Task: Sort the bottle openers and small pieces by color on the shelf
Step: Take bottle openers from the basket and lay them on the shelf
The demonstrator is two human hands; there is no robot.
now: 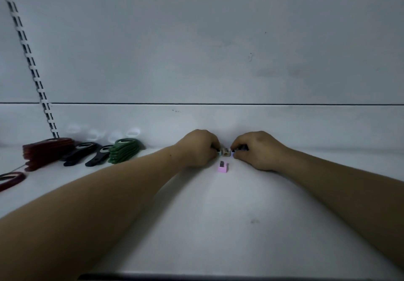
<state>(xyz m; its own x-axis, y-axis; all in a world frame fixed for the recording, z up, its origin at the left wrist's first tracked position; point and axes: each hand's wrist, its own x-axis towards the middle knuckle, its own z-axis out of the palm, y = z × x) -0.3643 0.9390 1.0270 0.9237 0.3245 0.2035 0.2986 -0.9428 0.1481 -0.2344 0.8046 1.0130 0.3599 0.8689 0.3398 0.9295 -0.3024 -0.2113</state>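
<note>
From my remote seat I see a white shelf (pixel 218 226) in dim light, with a faint smudge (pixel 254 221) on it and a dark front edge (pixel 218 277) at the bottom. It is backed by a plain white panel (pixel 218 40) crossed by a thin dark seam (pixel 218 104). At the far left a slotted upright rail (pixel 28 57) slants down to the shelf. Below it a lone red opener (pixel 11 179) lies flat near the left border, apart from the stack of red bottle openers (pixel 48 151). Just beside that stack lie two black openers (pixel 87 154), then a fanned stack of green openers (pixel 124 149), all along the back. Any print on them is too dim for me to read. Right of centre, the left hand (pixel 199 148) rests on the shelf with its fingers curled and its tips against a small tan piece (pixel 226 151). I cannot tell if it pinches the piece or only touches it. A pink piece (pixel 223 167) sits on the shelf just in front of the tan one, between the two wrists. The right hand (pixel 255 149) is curled too, close to the left one, with its tips at the tan piece's other side. Something dark shows at its fingers, and I cannot tell if it is gripped.
</note>
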